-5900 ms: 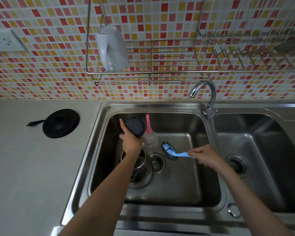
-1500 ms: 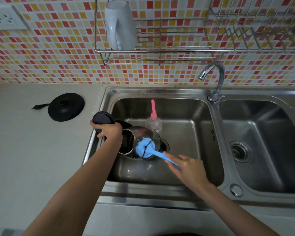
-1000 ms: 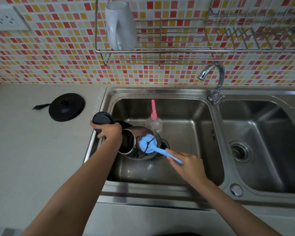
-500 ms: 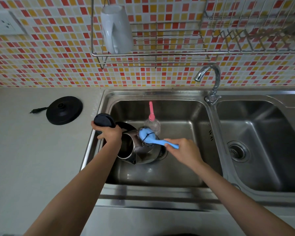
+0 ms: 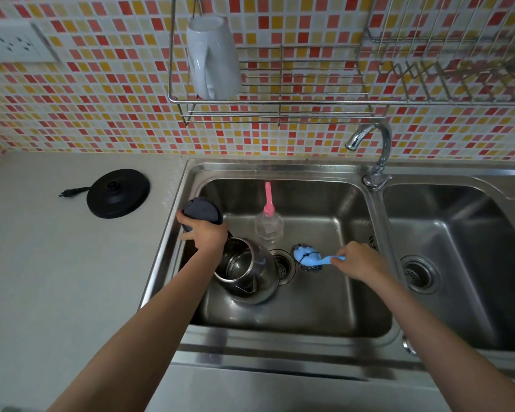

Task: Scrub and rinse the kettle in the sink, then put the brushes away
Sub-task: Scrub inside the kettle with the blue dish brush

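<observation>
The stainless kettle (image 5: 246, 270) stood in the left basin of the sink (image 5: 324, 316), close to the basin's left wall and just left of the drain (image 5: 283, 264). Its mouth was open toward the camera, and its dark lid (image 5: 201, 214) was swung back toward the basin's left rim. The left hand (image 5: 204, 233) gripped the kettle at its handle just below the lid, with its fingers (image 5: 185, 224) curled around it.

The right hand (image 5: 359, 260) held the thin handle of a blue scrub brush (image 5: 306, 257), with its fingers closed on the handle's end. The brush's round head, wrapped in dark wire scourer, lay low over the basin floor just right of the drain, apart from the kettle. Whether it touched the floor could not be told. A second brush with a pink handle (image 5: 268, 215) stood upright behind the drain, near the basin's rear wall. Its clear, rounded head was down, just beyond the kettle.

The faucet (image 5: 375, 150) rose from the rear rim between the two basins, its spout turned over the left one. The right basin (image 5: 473, 233) lay beside it with its own drain.

On the bench (image 5: 57, 278), near its rear edge and left of the sink, sat the kettle's black round base (image 5: 118, 193), with its plug (image 5: 64, 193) lying just left of it. On the tiled wall above hung a wire rack (image 5: 295, 99) carrying a white mug (image 5: 213, 58) mouth-down at its left end. A white wall socket (image 5: 12, 43) was at the upper left.
</observation>
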